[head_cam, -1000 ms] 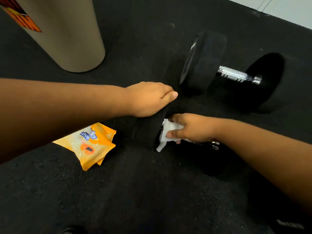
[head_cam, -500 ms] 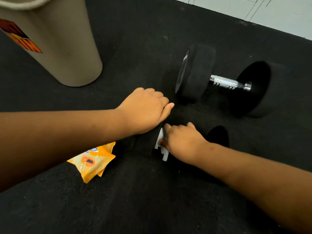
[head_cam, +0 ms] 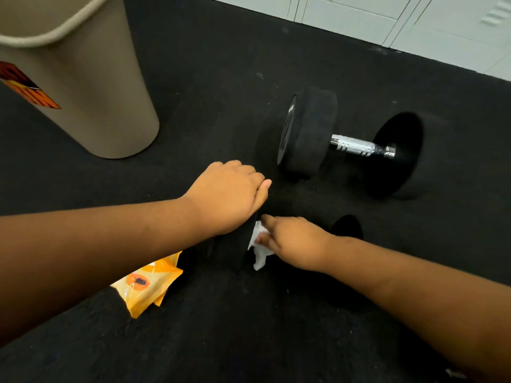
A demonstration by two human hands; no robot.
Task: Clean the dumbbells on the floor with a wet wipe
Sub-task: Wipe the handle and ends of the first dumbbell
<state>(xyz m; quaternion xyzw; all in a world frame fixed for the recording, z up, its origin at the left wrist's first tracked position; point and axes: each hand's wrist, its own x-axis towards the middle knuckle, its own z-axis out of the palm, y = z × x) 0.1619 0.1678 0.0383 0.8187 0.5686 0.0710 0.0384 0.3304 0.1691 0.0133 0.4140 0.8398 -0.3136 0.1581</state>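
Observation:
Two black dumbbells lie on the dark rubber floor. The near dumbbell (head_cam: 229, 250) is mostly covered by my hands; only its left weight and a bit of its right weight (head_cam: 349, 226) show. My left hand (head_cam: 229, 197) rests closed over the top of the left weight. My right hand (head_cam: 290, 241) presses a crumpled white wet wipe (head_cam: 260, 244) against that weight's inner face, hiding the handle. The far dumbbell (head_cam: 351, 145), with a chrome handle, lies untouched beyond my hands.
An orange wet-wipe packet (head_cam: 146, 288) lies on the floor under my left forearm. A tall beige bin (head_cam: 83, 92) stands at the back left. White panels (head_cam: 387, 23) border the floor at the back right.
My right hand has slid the wipe from the handle up against the left weight's inner face. The left hand stays on the weight. The view has tilted, showing more of the back.

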